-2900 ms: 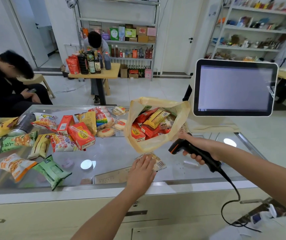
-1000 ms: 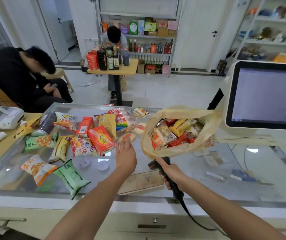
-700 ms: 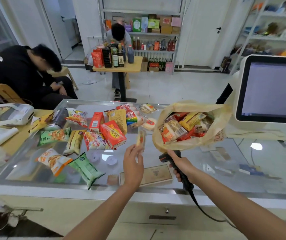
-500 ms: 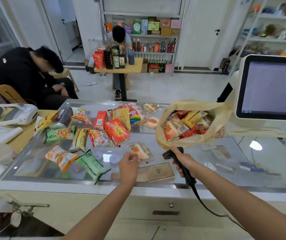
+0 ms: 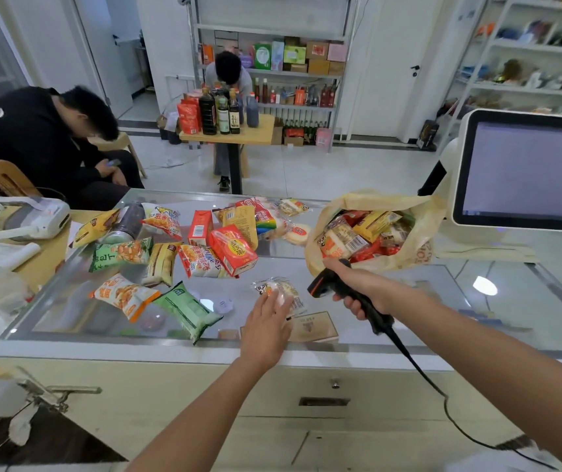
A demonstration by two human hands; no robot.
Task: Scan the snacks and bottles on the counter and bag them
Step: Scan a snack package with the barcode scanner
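A small clear-wrapped snack packet (image 5: 281, 287) lies on the glass counter (image 5: 426, 315) near its front edge. My left hand (image 5: 267, 321) lies flat on its near end and holds it down. Just right of it, my right hand (image 5: 364, 289) grips a black and orange barcode scanner (image 5: 323, 286) whose head points left toward the packet. Behind the scanner a tan plastic bag (image 5: 374, 201) stands open, full of snack packs. A pile of loose snacks covers the counter's left half, among them a red box (image 5: 233, 250), a green packet (image 5: 187, 310) and a dark can (image 5: 128, 221).
A white touchscreen monitor (image 5: 528, 172) stands at the right behind the bag. The scanner's cable (image 5: 419, 369) hangs over the counter's front edge. A white device (image 5: 17, 218) sits on the wooden table at the left. Two people sit beyond the counter.
My left hand took a clear snack packet from the pile, lifted it, and brought it down onto the glass near the front edge. The scanner in my right hand has come up beside it.
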